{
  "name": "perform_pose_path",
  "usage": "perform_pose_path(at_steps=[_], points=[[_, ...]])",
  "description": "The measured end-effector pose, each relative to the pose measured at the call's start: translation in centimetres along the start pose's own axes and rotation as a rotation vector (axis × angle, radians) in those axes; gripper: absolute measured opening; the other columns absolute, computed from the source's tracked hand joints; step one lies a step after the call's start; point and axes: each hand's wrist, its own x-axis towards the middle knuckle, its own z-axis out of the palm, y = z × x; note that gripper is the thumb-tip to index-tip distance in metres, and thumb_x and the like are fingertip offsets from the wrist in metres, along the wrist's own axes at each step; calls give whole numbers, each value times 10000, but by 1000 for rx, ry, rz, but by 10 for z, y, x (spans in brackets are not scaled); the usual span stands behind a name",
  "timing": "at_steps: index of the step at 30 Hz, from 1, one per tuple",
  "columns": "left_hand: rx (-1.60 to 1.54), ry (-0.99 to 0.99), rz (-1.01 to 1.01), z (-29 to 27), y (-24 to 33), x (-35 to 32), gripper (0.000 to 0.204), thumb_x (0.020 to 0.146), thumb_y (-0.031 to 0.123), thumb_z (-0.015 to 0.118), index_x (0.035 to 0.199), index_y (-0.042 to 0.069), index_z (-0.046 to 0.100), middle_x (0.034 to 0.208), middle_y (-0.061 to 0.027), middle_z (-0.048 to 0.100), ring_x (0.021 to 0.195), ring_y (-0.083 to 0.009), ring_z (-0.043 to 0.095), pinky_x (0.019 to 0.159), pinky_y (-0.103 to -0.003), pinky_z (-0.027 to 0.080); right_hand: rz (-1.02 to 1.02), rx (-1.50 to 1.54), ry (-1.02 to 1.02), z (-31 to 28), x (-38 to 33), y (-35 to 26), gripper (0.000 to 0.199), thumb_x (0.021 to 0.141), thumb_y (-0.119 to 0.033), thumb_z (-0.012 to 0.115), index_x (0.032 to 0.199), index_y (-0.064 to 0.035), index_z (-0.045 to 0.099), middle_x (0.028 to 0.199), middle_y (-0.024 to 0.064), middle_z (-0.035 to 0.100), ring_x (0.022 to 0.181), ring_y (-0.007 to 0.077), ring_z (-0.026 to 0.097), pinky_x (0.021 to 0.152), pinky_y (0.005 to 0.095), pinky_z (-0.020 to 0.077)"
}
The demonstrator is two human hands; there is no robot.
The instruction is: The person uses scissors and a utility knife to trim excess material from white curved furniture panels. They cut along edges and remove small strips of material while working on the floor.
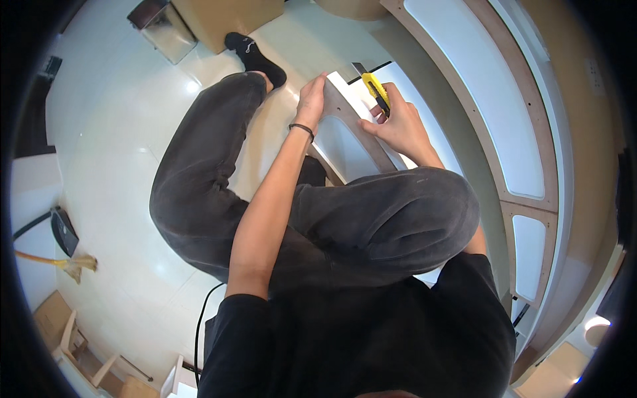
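Just above the frame's centre, a yellow utility knife (375,89) sits gripped in the right hand (398,126), fingers wrapped round its body; its long axis runs diagonally, blade end pointing to the upper left; the tip meets the white sheet (345,142) at the edge of a curved wooden template (352,119). The left hand (310,103) presses flat, fingers spread narrow, on that template; this looks like mid-cut trimming, and the stroke likely calls for steady pressure along the edge. Bent knees in dark trousers (371,219) lie below; a broom (73,265) lies lower left.
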Motion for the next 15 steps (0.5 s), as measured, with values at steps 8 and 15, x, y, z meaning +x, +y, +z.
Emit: perform_pose_path(at_steps=[8, 15], points=[[221, 44, 83, -4, 9, -7, 477, 1011, 393, 483, 1243, 14, 656, 1147, -78, 667, 1059, -147, 576, 945, -303, 428, -1, 83, -73, -21, 7, -4, 662, 829, -395, 810, 1276, -8, 511, 886, 145, 710, 755, 257, 695, 720, 383, 549], [719, 368, 288, -49, -34, -4, 312, 999, 197, 540, 1160, -43, 659, 937, -192, 710, 833, -305, 687, 803, -379, 533, 135, 361, -87, -38, 33, 12, 367, 1005, -318, 607, 1226, -40, 514, 750, 76, 646, 624, 142, 612, 570, 315, 484]])
